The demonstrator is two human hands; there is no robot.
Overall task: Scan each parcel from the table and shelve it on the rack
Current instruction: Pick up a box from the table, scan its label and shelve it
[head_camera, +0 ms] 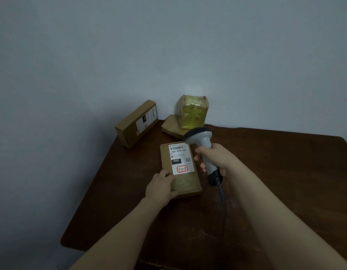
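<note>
Left hand [161, 187], centre frame, fingers [165, 175] curled over the near corner of the flat brown cardboard parcel [181, 162] on the dark wooden bench [276, 172]; right hand [219, 158] grips the grey corded scanner [204, 142]. Looks light, stiff: take its long edges.

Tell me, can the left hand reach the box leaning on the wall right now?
Probably yes: only bare table lies between the left hand and the leaning box. But it holds the near box, so it must let go first.
</note>
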